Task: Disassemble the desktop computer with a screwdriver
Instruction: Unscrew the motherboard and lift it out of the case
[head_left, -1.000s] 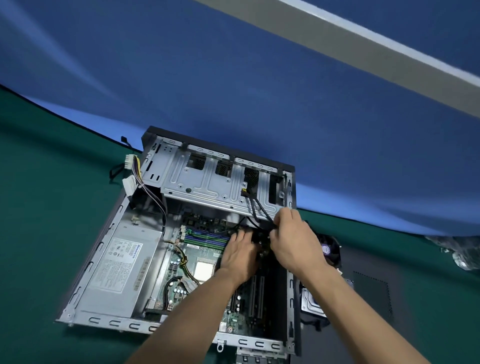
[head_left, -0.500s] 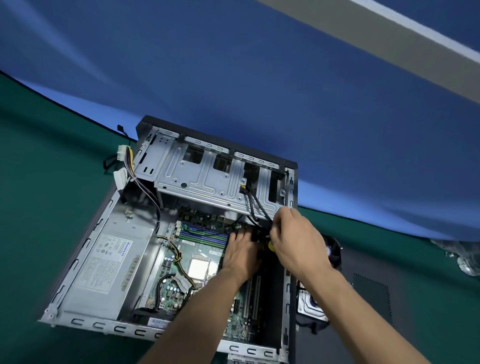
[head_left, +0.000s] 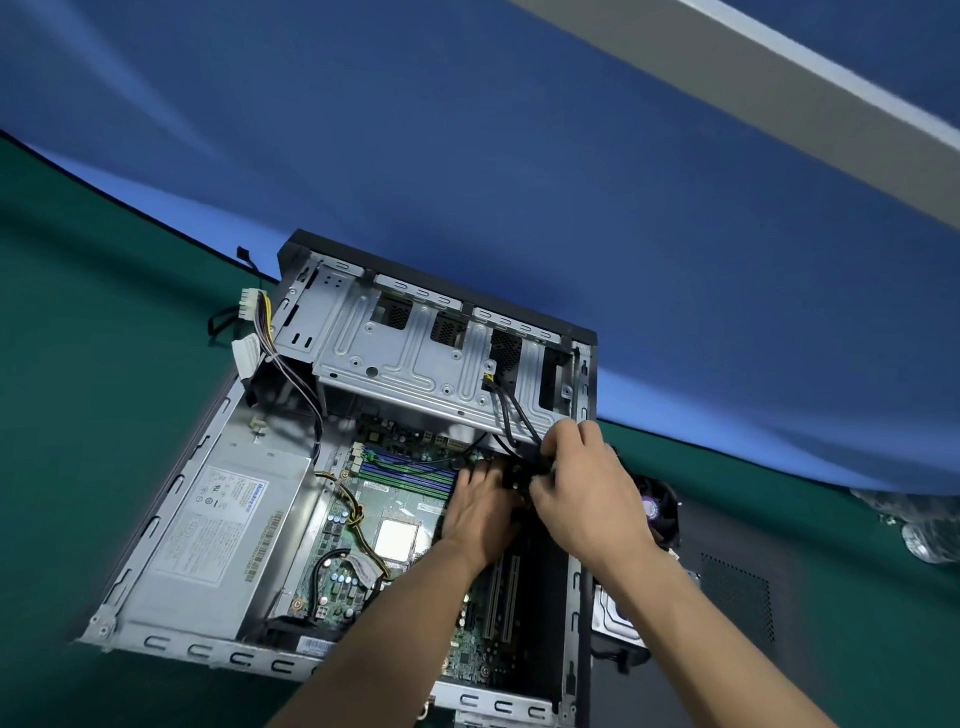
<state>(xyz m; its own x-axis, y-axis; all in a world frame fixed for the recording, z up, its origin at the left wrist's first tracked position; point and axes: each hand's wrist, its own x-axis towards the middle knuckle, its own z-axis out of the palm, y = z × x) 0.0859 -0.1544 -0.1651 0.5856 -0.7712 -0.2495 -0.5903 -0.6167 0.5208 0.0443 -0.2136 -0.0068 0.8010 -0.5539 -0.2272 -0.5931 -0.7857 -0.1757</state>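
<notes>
Open grey metal desktop computer case (head_left: 171, 525) lies on its side on the green table covering (head_left: 78, 364), side panel off, interior facing up. Both forearms enter from the near edge and converge at the right of the case, just near of the silver perforated drive cage (head_left: 415, 358). Left hand (head_left: 480, 506): back of hand up, wrist straight, fingers reaching forward and down onto the green motherboard (head_left: 395, 499) beside the blue and black memory slots; fingertips are hidden behind a black connector block, so cannot tell whether they grip it or only press. Right hand (head_left: 584, 486): back of hand up, fingers curled, thumb and forefinger pinching the bundle of black cables (head_left: 511, 415) that runs down from the drive cage; the grip point sits just right of the left hand, the two hands nearly touching. Grey boxed power supply (head_left: 218, 530) with a white label occupies the left part of the case, its yellow and black wire loom (head_left: 257, 317) draped over the far left corner. To the right of the case, outside it, a black cooling fan (head_left: 657, 506) and a silver hard drive (head_left: 615, 613) rest on a dark panel. Blue cloth backdrop (head_left: 467, 156) rises behind the table.
</notes>
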